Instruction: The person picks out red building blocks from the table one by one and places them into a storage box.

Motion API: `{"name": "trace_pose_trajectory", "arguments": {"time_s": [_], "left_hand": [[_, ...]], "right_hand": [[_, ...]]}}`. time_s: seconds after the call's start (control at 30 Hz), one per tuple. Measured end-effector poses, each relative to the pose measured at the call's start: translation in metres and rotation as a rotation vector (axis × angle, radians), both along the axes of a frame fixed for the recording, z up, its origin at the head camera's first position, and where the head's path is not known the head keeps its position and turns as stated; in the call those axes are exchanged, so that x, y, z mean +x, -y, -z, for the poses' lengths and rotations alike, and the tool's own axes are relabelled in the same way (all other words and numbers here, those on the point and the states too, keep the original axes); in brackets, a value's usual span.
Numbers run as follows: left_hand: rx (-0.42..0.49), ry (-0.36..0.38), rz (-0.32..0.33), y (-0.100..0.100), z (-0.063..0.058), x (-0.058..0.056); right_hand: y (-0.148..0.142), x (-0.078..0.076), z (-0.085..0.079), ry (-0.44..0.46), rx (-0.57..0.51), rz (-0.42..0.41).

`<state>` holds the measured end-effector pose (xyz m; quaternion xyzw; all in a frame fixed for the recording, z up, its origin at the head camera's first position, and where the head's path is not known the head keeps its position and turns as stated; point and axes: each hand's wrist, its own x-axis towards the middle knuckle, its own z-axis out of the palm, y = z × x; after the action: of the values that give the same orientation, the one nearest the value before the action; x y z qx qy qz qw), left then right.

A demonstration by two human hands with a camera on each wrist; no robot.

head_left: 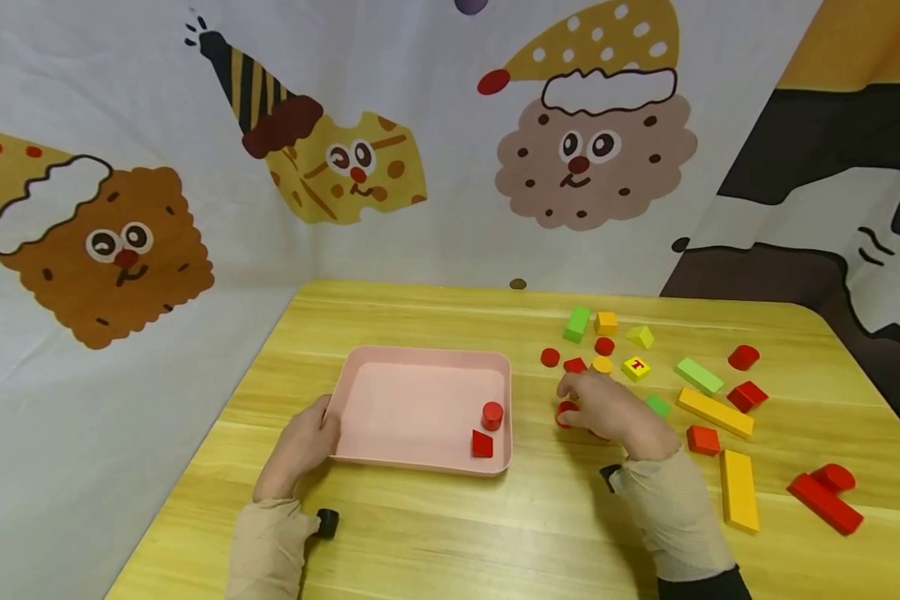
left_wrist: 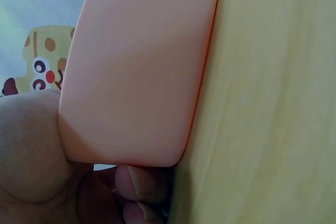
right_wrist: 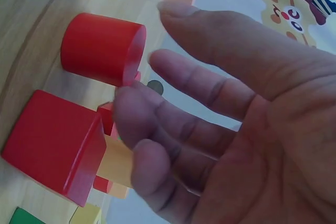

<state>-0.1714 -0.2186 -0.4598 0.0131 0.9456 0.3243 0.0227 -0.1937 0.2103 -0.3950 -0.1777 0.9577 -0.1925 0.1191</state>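
Note:
My left hand grips the left side of a shallow pink tray standing on the table. In the left wrist view the thumb lies along the tray wall, and fingertips curl at its lower corner. Inside the tray, near its right end, are a red cylinder and a red block. My right hand is over the blocks right of the tray, fingers loosely bent and holding nothing. Its fingertips are close to another red cylinder; a larger red block sits beside that, mostly hidden by the hand in the head view.
Behind the right hand lie a green block, an orange cube and a yellow block marked T. Farther right are yellow bars, a red bar and several other blocks. A printed cloth hangs behind the table.

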Motion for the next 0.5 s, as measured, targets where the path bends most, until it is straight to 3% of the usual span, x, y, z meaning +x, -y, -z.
{"name": "trace_pose_trajectory", "arguments": {"time_s": [0.5], "left_hand": [[-0.006, 0.009, 0.0, -0.0004, -0.0033, 0.0017]], "right_hand": [[-0.0002, 0.0031, 0.0049, 0.03, -0.025, -0.012]]}}
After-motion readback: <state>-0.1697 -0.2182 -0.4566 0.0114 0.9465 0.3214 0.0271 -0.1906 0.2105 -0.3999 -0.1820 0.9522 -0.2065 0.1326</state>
